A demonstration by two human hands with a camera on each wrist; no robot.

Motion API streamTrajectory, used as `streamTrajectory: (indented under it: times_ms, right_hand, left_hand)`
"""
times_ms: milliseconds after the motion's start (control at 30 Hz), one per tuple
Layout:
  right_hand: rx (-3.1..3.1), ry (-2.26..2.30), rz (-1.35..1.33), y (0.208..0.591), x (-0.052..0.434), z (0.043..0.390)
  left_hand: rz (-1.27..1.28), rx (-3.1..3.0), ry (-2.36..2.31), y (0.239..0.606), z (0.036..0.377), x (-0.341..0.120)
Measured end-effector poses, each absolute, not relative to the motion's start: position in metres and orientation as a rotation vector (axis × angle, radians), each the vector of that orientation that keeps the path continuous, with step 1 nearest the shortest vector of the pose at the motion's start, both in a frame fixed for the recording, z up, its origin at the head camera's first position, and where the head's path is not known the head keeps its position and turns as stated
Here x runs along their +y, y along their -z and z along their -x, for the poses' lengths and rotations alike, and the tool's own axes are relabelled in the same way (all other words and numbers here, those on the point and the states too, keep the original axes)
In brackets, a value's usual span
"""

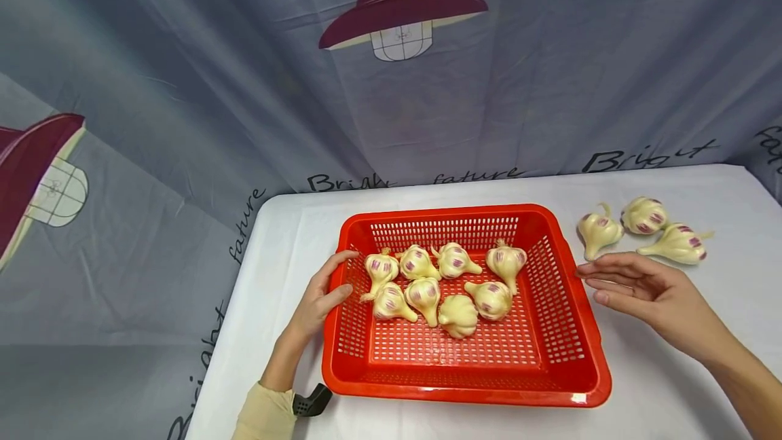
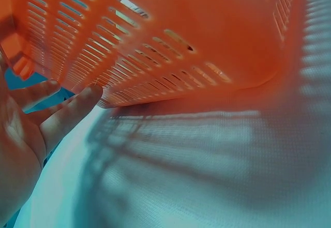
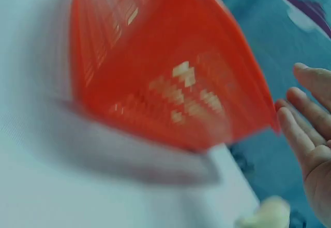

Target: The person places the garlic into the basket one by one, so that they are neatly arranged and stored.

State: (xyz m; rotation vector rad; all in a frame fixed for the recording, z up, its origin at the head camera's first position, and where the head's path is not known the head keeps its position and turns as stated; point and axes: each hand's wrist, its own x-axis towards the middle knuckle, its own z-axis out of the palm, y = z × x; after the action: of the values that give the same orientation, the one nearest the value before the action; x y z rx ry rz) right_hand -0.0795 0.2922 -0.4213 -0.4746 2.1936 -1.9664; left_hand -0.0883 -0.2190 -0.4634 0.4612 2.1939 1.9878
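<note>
One red rectangular perforated plastic basket here, eight cream, purple-streaked garlic bulbs inside, three matching loose bulbs just off its right side. Left hand touches the basket's left side, fingers fairly straight; right hand is relaxed, gripping nothing, by its right rim.

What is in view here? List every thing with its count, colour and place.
Basket: one, red, on the table
Garlic: eight, cream, mostly purple-marked, in the basket
Loose garlic: three, cream and purple, right of the basket
Table: one, white, under the basket
Drape: grey-blue, behind and left of the table
Lamp prints: two, maroon, on the drape
Lettering: black, on the drape
Device: one, black, at the left wrist
Sleeve: one, beige, left arm
Left hand: one, at the basket's left rim
Right hand: one, at the right rim
</note>
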Motion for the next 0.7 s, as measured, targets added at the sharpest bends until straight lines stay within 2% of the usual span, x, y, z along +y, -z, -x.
streamTrajectory:
  times_ms: [467, 700]
  right_hand:
    - [2.189, 2.377, 0.005, 0.51, 0.394, 0.051]
    - [1.974, 2.722, 0.207, 0.528, 0.419, 0.058]
  left_hand:
    - [-0.486, 2.206, -2.005, 0.467, 0.088, -0.218]
    - [-0.488, 2.197, -2.006, 0.467, 0.088, -0.218]
